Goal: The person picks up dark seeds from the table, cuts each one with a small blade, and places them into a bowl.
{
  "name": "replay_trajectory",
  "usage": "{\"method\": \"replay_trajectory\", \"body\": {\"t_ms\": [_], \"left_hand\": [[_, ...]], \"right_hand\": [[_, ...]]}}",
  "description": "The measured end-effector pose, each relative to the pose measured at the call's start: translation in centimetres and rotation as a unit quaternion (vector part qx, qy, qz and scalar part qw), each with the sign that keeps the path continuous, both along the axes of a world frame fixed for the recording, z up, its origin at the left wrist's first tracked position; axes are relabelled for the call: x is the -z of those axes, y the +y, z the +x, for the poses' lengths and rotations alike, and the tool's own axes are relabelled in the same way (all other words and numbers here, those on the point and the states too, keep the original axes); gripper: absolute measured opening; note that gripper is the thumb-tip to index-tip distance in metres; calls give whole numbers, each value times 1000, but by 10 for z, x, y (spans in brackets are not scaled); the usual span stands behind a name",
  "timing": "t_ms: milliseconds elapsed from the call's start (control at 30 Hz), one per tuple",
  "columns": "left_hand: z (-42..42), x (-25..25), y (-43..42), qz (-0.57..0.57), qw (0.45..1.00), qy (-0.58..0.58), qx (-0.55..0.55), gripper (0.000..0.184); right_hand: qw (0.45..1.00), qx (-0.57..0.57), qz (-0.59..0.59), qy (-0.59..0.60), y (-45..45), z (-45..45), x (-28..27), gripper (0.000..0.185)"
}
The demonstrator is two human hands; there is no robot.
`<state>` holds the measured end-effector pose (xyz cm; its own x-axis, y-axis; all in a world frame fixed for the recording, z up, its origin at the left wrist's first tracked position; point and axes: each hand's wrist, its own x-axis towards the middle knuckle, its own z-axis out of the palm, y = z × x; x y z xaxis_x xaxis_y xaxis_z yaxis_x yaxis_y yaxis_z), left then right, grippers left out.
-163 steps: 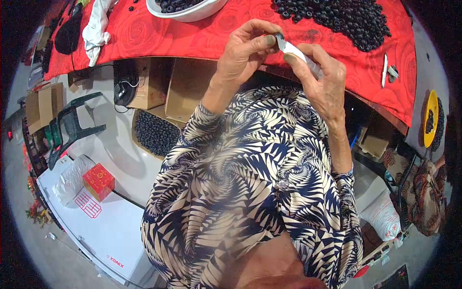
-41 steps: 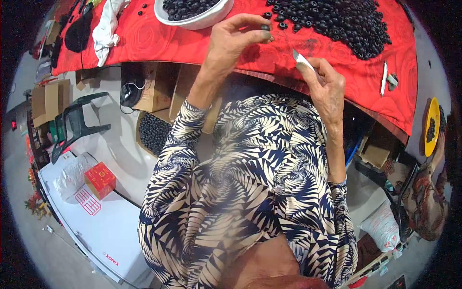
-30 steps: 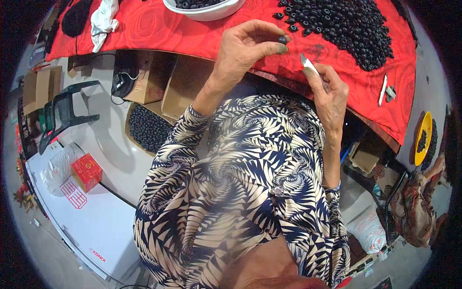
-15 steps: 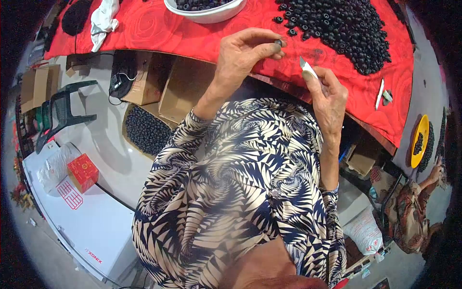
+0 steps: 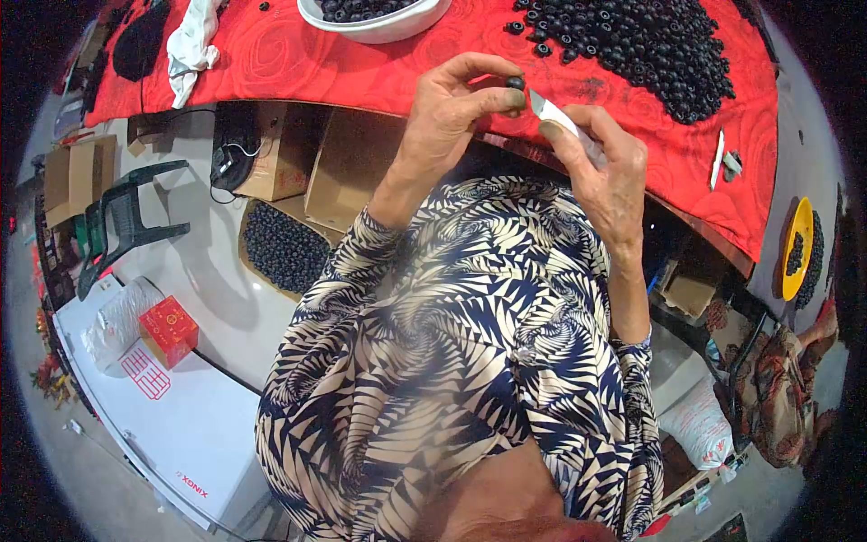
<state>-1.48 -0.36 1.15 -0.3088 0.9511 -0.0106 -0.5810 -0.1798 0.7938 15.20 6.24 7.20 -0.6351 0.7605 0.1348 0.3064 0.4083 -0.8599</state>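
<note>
Pinched between the thumb and index finger of my left hand (image 5: pixel 456 104) is a small round black piece (image 5: pixel 515 82). My right hand (image 5: pixel 603 163) is closed around a white-handled blade (image 5: pixel 553 112), its tip close to the black piece; whether they touch I cannot tell. Both hands are above the front edge of the red cloth (image 5: pixel 271 54). Behind them lies a large pile of black pieces (image 5: pixel 646 54) on the cloth. A white bowl (image 5: pixel 388 29) with more black pieces stands at the top centre.
A white cloth (image 5: pixel 191 50) lies at the upper left. Below are open cardboard boxes, one with black pieces (image 5: pixel 284 248), a dark chair (image 5: pixel 126 221) and a red box (image 5: pixel 169 331). At the right are a yellow plate (image 5: pixel 797 248) and part of another person (image 5: pixel 784 379).
My right hand has moved left and slightly up, bringing the blade close to the black piece. My left hand still pinches the piece. The camera view has shifted slightly.
</note>
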Motion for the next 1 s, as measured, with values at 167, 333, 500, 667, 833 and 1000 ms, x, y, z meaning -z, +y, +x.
{"method": "replay_trajectory", "body": {"t_ms": [167, 333, 500, 667, 833, 1000], "left_hand": [[1, 2, 1, 14, 998, -61, 18, 22], [2, 1, 0, 6, 999, -40, 4, 20], [1, 4, 0, 3, 1000, -17, -4, 18], [1, 3, -1, 4, 1000, 9, -3, 19], [4, 9, -2, 13, 999, -47, 12, 22], [4, 13, -2, 25, 998, -53, 27, 23]], "right_hand": [[1000, 10, -11, 3, 1, 1, 2, 18], [1000, 19, -10, 0, 3, 3, 6, 19], [1000, 15, 1, 13, 3, 2, 8, 19], [1000, 6, 11, 9, 0, 0, 6, 19], [999, -17, 29, 3, 0, -2, 10, 20], [998, -18, 55, 20, 1, -3, 14, 20]]}}
